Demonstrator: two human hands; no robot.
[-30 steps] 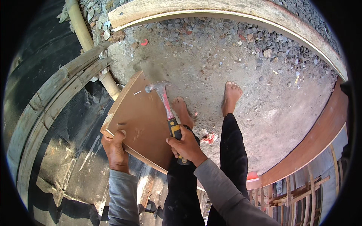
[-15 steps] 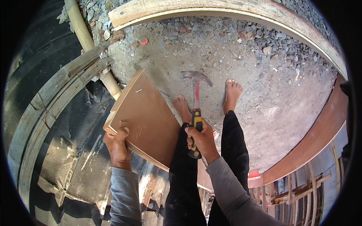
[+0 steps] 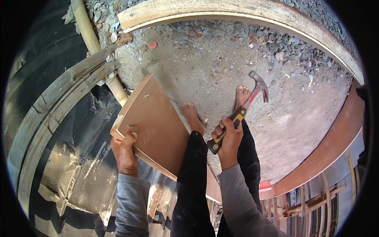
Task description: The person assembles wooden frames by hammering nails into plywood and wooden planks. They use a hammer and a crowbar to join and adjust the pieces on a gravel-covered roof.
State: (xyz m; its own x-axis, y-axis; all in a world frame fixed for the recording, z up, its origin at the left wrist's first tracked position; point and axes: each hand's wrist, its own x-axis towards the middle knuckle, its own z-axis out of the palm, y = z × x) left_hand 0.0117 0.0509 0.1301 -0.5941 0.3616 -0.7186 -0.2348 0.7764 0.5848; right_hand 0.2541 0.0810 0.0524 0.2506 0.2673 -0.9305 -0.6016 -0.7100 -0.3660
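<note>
My left hand (image 3: 125,154) grips the near-left corner of a brown wooden panel (image 3: 156,124), its thumb on the face and its fingers hidden behind the edge. The panel stands tilted beside my left leg. Two nails stick out of its face: one nail (image 3: 132,125) just above my thumb, the other nail (image 3: 147,95) nearer the far edge. In my right hand (image 3: 229,140) is a claw hammer (image 3: 238,117), held by its black and yellow grip. Its metal head points away from me, above my right foot and well to the right of the panel.
A long curved-looking board (image 3: 205,11) borders the concrete ground at the far side, with grey gravel (image 3: 272,45) along it. Bamboo poles (image 3: 65,85) and black sheeting (image 3: 79,158) lie to the left. Another brown board (image 3: 331,146) edges the right; wooden sticks (image 3: 308,205) stand beyond it.
The hammer has swung right, away from the panel, and its head now leans to the right. My left hand and the panel have hardly moved.
</note>
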